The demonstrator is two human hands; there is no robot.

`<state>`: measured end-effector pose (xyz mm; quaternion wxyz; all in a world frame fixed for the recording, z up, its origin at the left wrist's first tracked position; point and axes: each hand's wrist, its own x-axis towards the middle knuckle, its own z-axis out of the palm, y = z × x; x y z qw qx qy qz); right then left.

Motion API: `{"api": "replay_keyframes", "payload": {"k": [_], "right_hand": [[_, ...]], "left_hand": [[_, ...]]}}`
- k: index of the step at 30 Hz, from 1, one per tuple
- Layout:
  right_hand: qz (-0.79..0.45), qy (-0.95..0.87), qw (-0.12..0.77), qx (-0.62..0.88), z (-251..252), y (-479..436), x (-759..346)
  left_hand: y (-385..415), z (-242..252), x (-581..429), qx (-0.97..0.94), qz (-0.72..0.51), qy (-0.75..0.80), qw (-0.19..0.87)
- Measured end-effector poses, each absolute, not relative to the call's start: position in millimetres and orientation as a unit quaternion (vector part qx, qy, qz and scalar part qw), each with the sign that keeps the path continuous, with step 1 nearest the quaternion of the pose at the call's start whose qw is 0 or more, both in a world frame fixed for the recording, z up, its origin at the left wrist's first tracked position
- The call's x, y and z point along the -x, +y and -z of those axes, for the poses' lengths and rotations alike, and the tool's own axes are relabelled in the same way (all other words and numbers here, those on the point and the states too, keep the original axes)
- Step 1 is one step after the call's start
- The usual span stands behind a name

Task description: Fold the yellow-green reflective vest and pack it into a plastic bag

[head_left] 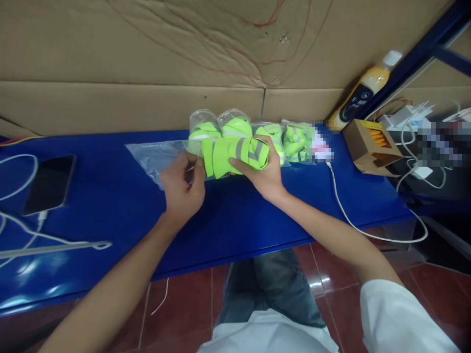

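My right hand (267, 171) wraps around a rolled bundle of neon-yellow reflective straps (222, 156) with grey stripes, held above the table's back part. At the bundle's left end, my left hand (184, 184) is closed with thumb and fingertips pinched together at the edge of a clear plastic bag (147, 157). The bag stretches out flat to the left, partly behind that hand. Just behind the bundle stand similar neon pieces in clear bags (235, 126). More packed ones (296, 139) lie to the right, next to my right hand.
A blue table (243, 220) runs along a cardboard wall. On the left lie a phone (51, 184) and white cables. At the right are a bottle of orange drink (362, 93), a small cardboard box (370, 147) and a white cable (336, 191) hanging over the front edge.
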<state>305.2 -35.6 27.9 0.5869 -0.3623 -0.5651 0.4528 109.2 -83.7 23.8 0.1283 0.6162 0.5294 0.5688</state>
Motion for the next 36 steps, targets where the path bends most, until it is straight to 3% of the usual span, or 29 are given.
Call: {"api": "replay_keyframes", "payload": {"k": [5, 9, 16, 23, 32, 36], "right_hand": [[-0.645, -0.476, 0.519, 0.297, -31.4, -34.8, -305.1], [-0.681, -0.498, 0.457, 0.283, -31.8, -34.1, -309.4], [-0.623, -0.510, 0.493, 0.330, -32.0, -30.8, -308.5], [-0.385, -0.617, 0.573, 0.378, -32.1, -31.0, -310.5], [-0.454, -0.504, 0.610, 0.409, -22.6, -33.3, -297.9], [-0.387, -0.590, 0.601, 0.376, -14.8, -34.0, -299.9]], "left_hand": [[-85.4, -23.5, -108.8, -0.612, -0.577, 0.530, 0.105], [-84.3, -27.3, -102.8, -0.597, -0.588, 0.537, 0.101], [-82.1, -35.4, -96.7, -0.647, -0.547, 0.510, 0.145], [-86.5, -33.0, -96.9, -0.676, -0.515, 0.512, 0.124], [-93.8, -36.0, -116.3, -0.693, -0.487, 0.519, 0.114], [-93.0, -30.4, -113.4, -0.659, -0.521, 0.533, 0.096]]}}
